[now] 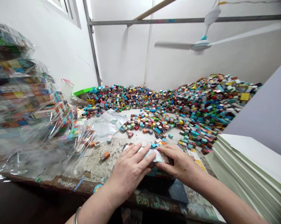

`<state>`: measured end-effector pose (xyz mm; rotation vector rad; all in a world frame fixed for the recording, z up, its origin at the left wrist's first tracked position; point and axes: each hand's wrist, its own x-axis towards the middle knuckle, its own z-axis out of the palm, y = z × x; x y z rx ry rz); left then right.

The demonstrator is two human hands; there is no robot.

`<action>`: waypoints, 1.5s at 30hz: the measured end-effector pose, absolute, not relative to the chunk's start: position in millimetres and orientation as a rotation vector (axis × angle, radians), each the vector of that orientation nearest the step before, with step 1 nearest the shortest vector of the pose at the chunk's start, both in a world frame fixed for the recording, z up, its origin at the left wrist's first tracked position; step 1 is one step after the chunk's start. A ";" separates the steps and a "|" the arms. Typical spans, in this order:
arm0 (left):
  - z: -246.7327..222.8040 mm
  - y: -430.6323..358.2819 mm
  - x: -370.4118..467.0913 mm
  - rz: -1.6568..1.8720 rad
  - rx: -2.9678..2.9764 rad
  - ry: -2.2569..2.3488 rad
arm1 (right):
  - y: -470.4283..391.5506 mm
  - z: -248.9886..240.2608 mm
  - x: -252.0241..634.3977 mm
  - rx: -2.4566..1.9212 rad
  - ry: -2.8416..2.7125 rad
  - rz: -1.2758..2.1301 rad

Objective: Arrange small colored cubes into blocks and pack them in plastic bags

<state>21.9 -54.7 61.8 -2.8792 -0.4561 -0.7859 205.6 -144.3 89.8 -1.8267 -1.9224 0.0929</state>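
A block of small colourful printed cubes (158, 156) lies near the front edge of the table, over a black board (163, 188). My left hand (132, 168) lies across its left part and top with the fingers spread. At the block's right end is my right hand (177, 160), its fingers apart and touching the top and the near side. The palms and arms hide part of the block. A few loose cubes (159, 143) sit just beyond it, and an orange patterned cube (105, 156) lies to the left.
Plastic-wrapped stacks of cubes (19, 93) rise at the left. A clear bag (109, 124) lies mid-table. Heaps of loose cubes (208, 99) line the back and right. Pale green sheets (243, 174) are stacked at right. A fan (201, 45) hangs above.
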 end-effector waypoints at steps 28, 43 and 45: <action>27.9 -69.4 -13.7 -1.308 -3.235 -1.246 | -138.7 70.8 216.1 -1.837 -1.907 -0.022; -40.5 -41.5 -54.9 -1.231 -2.898 -1.576 | -181.2 38.4 300.0 -2.341 -1.073 0.005; -54.3 -35.0 -61.4 -1.203 -2.844 -1.658 | -170.2 17.2 317.1 -2.408 -1.073 0.013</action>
